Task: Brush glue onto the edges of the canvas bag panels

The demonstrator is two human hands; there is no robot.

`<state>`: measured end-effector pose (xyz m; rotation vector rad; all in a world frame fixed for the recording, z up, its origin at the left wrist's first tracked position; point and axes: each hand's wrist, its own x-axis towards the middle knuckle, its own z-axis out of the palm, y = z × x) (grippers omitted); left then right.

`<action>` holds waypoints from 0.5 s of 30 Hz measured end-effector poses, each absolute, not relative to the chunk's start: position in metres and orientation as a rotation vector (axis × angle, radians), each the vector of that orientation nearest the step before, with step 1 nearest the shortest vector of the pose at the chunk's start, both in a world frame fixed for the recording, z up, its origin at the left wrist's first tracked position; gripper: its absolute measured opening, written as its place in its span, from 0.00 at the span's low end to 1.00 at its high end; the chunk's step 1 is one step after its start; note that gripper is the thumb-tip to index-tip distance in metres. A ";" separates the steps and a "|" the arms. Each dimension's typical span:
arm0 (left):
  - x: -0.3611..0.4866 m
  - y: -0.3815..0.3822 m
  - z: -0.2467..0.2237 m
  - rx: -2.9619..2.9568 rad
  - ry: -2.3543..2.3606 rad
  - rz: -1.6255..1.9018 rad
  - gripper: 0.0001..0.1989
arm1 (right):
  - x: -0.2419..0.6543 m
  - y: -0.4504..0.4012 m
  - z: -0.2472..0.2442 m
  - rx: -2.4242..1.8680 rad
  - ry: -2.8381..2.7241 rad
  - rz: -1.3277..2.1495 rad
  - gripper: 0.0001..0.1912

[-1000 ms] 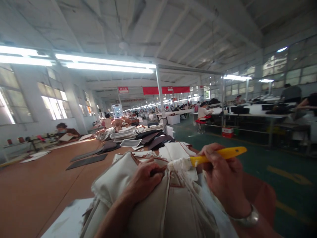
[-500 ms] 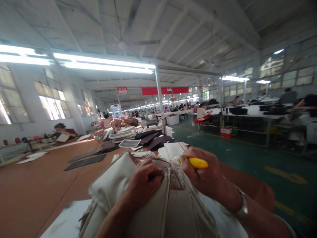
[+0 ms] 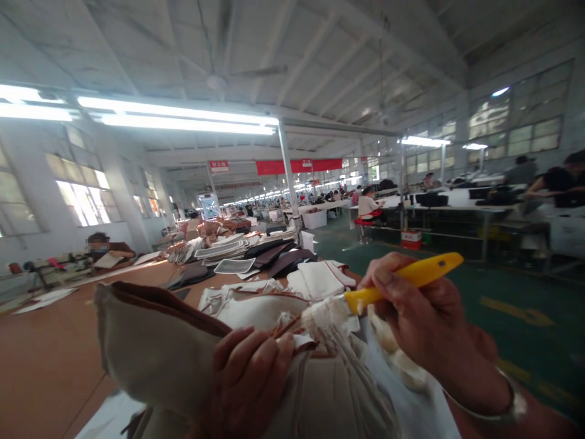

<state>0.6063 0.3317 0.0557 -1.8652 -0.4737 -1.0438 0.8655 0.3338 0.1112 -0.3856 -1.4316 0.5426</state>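
Observation:
My right hand (image 3: 411, 305) is closed round the yellow handle of a brush (image 3: 406, 280). The brush's pale, matted bristles point left, at the layered cream fabric pieces. Fingers of my left hand (image 3: 256, 366) are wrapped over the edge of a cream fabric piece with brown trim (image 3: 159, 353), which is raised and folded toward the left. Below both hands lies a stack of cream pieces (image 3: 329, 390) with frayed edges. A pale, lumpy mass (image 3: 402, 360) shows under my right wrist. My left thumb is hidden.
The brown-topped table (image 3: 41, 360) stretches left. Dark panels (image 3: 283, 259) and stacked pale pieces (image 3: 228, 250) lie farther back. A person (image 3: 107, 250) sits at the table's far left; others work at tables on the right. Green floor (image 3: 461, 286) lies to the right.
My right hand has moved right and the brush now shows at full length. My left hand has moved down and left, and the cream piece is lifted and folded leftward.

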 end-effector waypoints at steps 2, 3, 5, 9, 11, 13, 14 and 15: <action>0.607 0.331 0.056 -1.852 -0.477 -1.045 0.08 | 0.869 0.329 0.107 -0.347 -1.602 0.536 0.11; 0.607 0.330 0.056 -1.847 -0.481 -1.047 0.07 | 0.872 0.326 0.106 -0.341 -1.687 0.512 0.11; 0.608 0.331 0.056 -1.837 -0.494 -1.058 0.07 | 0.881 0.322 0.106 -0.385 -1.808 0.429 0.12; 0.608 0.331 0.054 -1.836 -0.476 -1.053 0.07 | 0.883 0.315 0.110 -0.447 -1.602 0.310 0.10; 0.607 0.330 0.053 -1.845 -0.471 -1.047 0.08 | 0.875 0.316 0.109 -0.385 -1.598 0.326 0.08; 0.607 0.330 0.053 -1.847 -0.488 -1.055 0.08 | 0.870 0.319 0.106 -0.367 -1.766 0.372 0.07; 0.607 0.331 0.053 -1.839 -0.512 -1.068 0.08 | 0.870 0.320 0.103 -0.399 -1.853 0.405 0.07; 0.608 0.332 0.053 -1.822 -0.541 -1.090 0.08 | 0.873 0.321 0.101 -0.447 -1.888 0.439 0.08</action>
